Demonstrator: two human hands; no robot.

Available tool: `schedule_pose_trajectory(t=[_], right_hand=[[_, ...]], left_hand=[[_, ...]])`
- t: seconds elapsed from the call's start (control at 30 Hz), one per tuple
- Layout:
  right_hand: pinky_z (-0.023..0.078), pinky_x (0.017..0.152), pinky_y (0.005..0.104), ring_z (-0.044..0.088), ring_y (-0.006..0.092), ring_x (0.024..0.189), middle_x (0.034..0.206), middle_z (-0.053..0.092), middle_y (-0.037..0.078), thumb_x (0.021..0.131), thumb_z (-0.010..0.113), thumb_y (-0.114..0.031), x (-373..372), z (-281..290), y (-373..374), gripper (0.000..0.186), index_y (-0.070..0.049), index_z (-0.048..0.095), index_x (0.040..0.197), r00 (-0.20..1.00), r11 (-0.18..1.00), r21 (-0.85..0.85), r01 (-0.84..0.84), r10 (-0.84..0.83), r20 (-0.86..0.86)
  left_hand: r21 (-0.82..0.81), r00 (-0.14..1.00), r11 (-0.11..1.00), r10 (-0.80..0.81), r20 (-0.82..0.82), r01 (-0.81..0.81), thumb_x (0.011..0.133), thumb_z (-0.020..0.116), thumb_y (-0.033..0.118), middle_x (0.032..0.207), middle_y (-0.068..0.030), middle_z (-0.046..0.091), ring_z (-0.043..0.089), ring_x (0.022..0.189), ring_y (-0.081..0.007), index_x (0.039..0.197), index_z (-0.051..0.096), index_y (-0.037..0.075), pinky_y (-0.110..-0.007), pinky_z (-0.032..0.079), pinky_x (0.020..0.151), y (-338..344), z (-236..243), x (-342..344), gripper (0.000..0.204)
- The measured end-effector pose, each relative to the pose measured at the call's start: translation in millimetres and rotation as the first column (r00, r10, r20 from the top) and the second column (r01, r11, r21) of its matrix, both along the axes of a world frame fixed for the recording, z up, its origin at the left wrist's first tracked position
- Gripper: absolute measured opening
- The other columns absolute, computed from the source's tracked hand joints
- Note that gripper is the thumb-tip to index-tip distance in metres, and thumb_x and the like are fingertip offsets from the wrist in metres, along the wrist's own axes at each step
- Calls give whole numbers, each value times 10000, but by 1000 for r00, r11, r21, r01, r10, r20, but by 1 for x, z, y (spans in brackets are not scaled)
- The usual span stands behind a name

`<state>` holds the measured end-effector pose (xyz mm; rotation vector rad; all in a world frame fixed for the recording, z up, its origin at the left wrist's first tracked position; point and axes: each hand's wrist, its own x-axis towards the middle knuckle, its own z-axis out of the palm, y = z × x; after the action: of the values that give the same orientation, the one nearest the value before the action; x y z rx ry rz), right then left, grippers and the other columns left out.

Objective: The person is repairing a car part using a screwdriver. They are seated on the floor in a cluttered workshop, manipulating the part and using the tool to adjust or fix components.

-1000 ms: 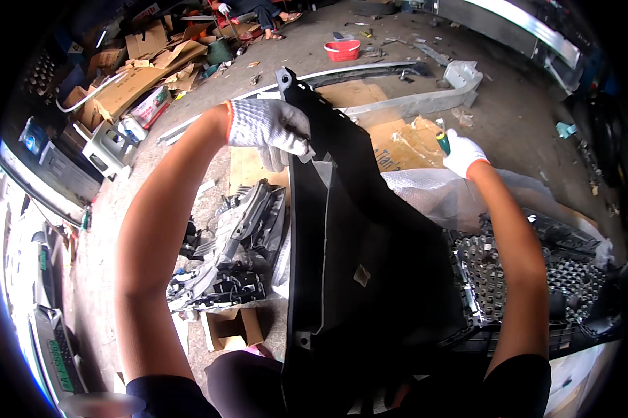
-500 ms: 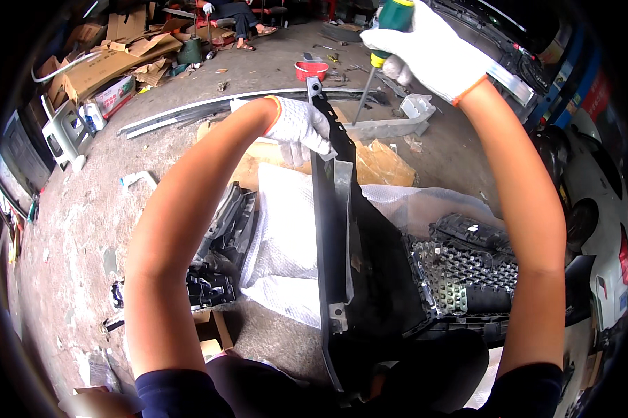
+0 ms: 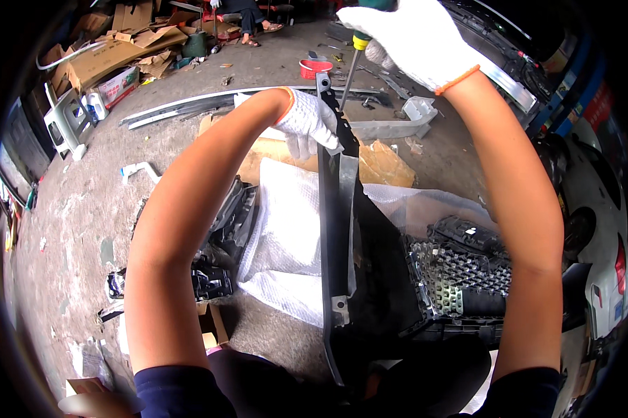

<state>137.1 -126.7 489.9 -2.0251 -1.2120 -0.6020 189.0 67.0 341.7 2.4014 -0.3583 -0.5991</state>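
centrally, a tall black car panel (image 3: 342,265) stands on edge from the bottom middle of the frame up to the upper centre, with a black grille (image 3: 460,279) lying at right and white foam wrap (image 3: 286,244) behind it. the left hand (image 3: 307,122), gloved, is clamped round the panel's top edge. the right hand (image 3: 415,38), top centre, grips a screwdriver (image 3: 352,66) with its tip down at that edge. likely risk: the tip slips off the fastener and jabs the left glove, since the fingers sit just beside it.
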Motion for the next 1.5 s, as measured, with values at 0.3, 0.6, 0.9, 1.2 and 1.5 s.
schedule_pose_trajectory(t=[0.3, 0.6, 0.9, 1.2, 1.5], right_hand=[[507, 540, 311, 601, 142, 597, 786, 593, 56, 853, 743, -163, -26, 3, -3, 441, -24, 514, 1204, 987, 999, 48, -2, 9, -158], [493, 488, 284, 571, 134, 559, 855, 609, 68, 840, 735, -116, -25, -2, -5, 574, -28, 427, 1316, 969, 980, 185, -73, 113, -220], [535, 765, 419, 669, 340, 844, 914, 646, 190, 817, 749, -280, 6, -28, 8, 517, -7, 515, 1187, 944, 999, -18, 36, -28, 329], [539, 760, 405, 679, 313, 829, 863, 661, 169, 815, 748, -255, 13, -31, 16, 542, 10, 517, 1228, 956, 999, 20, 27, -31, 291], [553, 732, 399, 700, 300, 787, 835, 677, 170, 825, 715, -264, 9, -30, 20, 535, 35, 508, 1216, 964, 1000, 8, 17, -18, 264]], left_hand=[[-23, 997, 999, 28, -76, -30, 867, 714, 501, 1156, -123, 677, 636, 1065, -244, 1220, 661, 15, -367, 498, 928, -2, 1, 2, 603], [-168, 980, 968, 172, -97, -186, 942, 465, 645, 1347, -283, 541, 592, 1155, -461, 1401, 444, -23, -528, 532, 949, -5, 3, 2, 811], [-172, 950, 957, 187, -250, -234, 975, 381, 596, 1373, -403, 451, 517, 1242, -531, 1460, 356, -23, -576, 453, 1029, -15, 14, -11, 787], [-202, 958, 949, 202, -202, -243, 963, 355, 669, 1081, -338, 627, 650, 1015, -504, 1172, 530, -19, -608, 553, 858, -7, 7, -5, 741], [-221, 961, 938, 239, -142, -266, 971, 438, 616, 894, -166, 661, 669, 821, -330, 998, 612, 16, -508, 567, 750, 4, -5, 10, 625]])
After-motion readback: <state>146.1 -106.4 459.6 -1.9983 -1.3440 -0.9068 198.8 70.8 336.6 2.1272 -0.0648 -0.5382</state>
